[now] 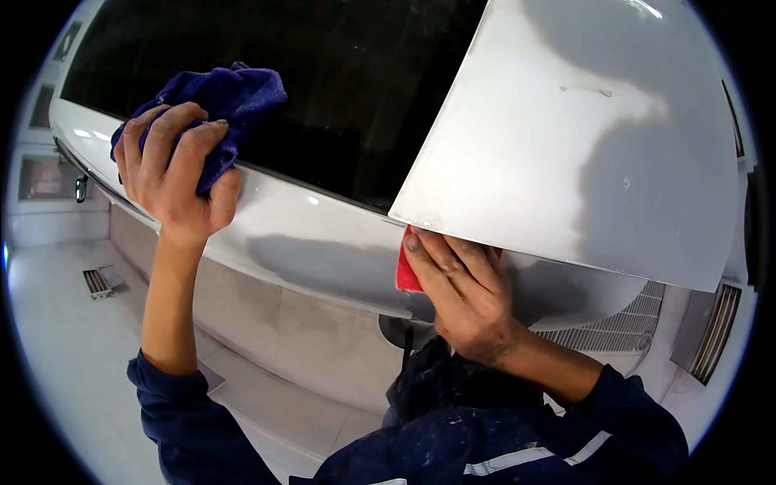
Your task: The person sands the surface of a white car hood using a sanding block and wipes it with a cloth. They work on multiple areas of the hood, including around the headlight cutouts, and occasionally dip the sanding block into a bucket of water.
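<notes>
My left hand (179, 182) is closed on a bunched blue-purple cloth (246, 93), at the edge between the dark car window (347, 97) and the white bodywork below it. My right hand (473, 299) has its fingers pressed together over a flat red pad (407, 271), most of which they cover. This pad lies against the car body just under the lower corner of a large white panel (517, 145). Dull grey patches and a few wet-looking drops mark the panel. Another grey patch (323, 263) spreads along the bodywork between my hands.
The panel's lower edge juts out just above my right fingers. A floor grille (614, 319) lies below the car at the right, near a slatted wall or floor unit (711, 331). A second slatted unit (99, 282) is at the far left, on a pale surface.
</notes>
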A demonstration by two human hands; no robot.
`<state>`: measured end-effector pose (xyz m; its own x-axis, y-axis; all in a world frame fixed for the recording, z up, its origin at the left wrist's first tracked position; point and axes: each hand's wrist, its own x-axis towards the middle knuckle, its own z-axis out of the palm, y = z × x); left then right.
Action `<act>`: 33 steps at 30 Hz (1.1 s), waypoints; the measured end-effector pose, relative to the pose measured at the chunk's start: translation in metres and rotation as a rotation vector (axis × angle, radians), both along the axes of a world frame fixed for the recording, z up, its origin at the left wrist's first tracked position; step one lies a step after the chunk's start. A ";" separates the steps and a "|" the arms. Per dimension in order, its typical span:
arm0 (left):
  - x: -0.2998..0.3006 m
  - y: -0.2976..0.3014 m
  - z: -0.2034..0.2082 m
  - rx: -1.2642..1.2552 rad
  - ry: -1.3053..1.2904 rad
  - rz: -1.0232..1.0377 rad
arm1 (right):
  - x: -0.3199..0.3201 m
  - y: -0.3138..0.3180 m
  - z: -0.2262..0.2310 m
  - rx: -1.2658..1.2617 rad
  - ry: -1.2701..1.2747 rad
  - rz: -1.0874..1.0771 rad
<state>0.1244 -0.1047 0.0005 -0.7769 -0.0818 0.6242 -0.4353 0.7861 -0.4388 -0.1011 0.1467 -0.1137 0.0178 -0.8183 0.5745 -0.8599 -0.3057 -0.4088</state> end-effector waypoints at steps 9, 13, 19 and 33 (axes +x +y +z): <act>-0.001 0.000 -0.003 -0.001 0.007 0.014 | -0.004 -0.008 0.007 0.012 -0.009 0.054; -0.003 -0.004 0.001 -0.011 0.003 0.012 | 0.014 -0.024 0.009 0.012 -0.075 0.058; 0.004 -0.007 -0.005 -0.006 0.010 -0.012 | -0.004 0.033 0.012 0.139 -0.021 0.083; 0.001 -0.010 -0.019 -0.028 0.090 -0.022 | -0.025 0.023 -0.016 -0.292 0.117 0.062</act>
